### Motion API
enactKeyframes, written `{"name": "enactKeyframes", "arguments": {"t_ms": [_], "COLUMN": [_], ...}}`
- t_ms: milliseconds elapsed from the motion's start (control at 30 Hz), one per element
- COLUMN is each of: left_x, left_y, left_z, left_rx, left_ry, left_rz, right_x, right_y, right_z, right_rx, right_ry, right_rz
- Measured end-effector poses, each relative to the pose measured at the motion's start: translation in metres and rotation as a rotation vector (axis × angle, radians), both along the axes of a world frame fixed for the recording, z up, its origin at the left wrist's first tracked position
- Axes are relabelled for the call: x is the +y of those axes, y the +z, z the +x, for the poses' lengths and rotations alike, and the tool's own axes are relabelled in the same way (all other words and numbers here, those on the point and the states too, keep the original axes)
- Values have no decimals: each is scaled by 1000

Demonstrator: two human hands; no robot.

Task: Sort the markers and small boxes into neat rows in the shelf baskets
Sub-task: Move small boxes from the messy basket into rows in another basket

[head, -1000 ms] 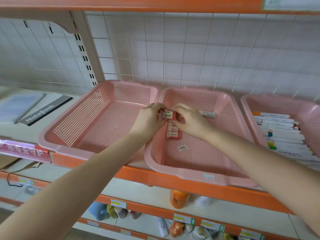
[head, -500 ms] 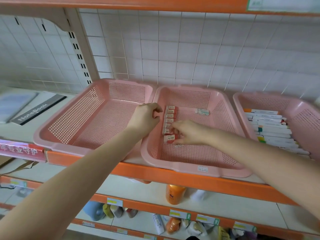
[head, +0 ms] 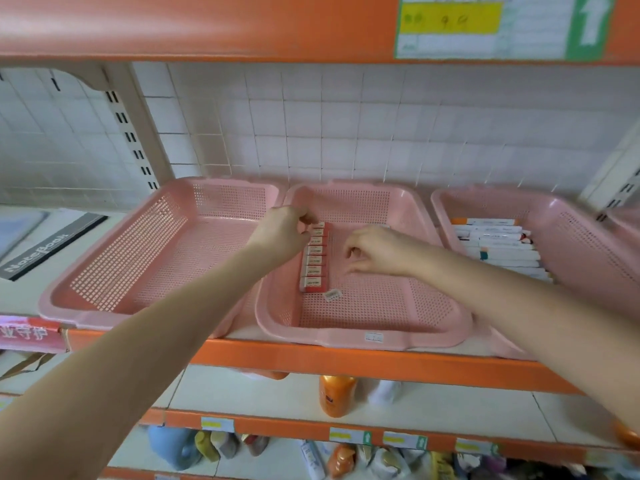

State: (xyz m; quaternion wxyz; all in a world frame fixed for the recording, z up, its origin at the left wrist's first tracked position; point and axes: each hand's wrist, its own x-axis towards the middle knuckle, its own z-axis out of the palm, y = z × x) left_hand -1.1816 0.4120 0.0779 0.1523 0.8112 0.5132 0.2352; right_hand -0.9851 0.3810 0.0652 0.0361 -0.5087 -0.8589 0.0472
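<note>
Both hands are in the middle basket (head: 363,337), a pink perforated tray on the orange shelf. Along its 9 o'clock wall runs the row of small boxes (head: 315,256): red packs with white label faces and dark print too blurred to read. They lie side by side, touching, in one straight file from 12 o'clock down to 6 o'clock.

The left hand (head: 282,233) sits at the 12 o'clock end of that file, fingers curled tight against the farthest box. Whether it pinches that box or only touches it, I cannot tell. The right hand (head: 374,252) is at 3 o'clock of the row, apart from it, knuckles up. Its fingers are loosely bent toward the basket floor, with nothing to be seen in them.

Just past the row's 6 o'clock end lies a loose white sticker (head: 331,294) on the mesh.

At 3 o'clock stands the right basket (head: 446,202), with the markers (head: 498,247) stacked crosswise. They have white barrels with orange, green and red bands. At 9 o'clock sits the left basket (head: 138,271), and beyond it at 9 o'clock a notebook (head: 45,251) lies flat on the shelf. At 6 o'clock, one shelf down, stands an orange bottle (head: 336,394).
</note>
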Motion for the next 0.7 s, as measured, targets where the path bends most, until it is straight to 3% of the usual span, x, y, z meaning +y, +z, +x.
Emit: {"name": "enactKeyframes", "arguments": {"t_ms": [233, 533, 700], "left_x": [-1, -62, -100], "left_y": [20, 20, 16], "left_z": [118, 323, 417], "left_rx": [-26, -36, -10], "left_ry": [-230, -664, -761], "left_rz": [51, 89, 116], "right_x": [-52, -196, -264], "right_y": [20, 26, 25], "right_z": [123, 293, 370], "right_rx": [131, 64, 85], "right_ry": [-348, -883, -1103], "right_rz": [353, 379, 399]}}
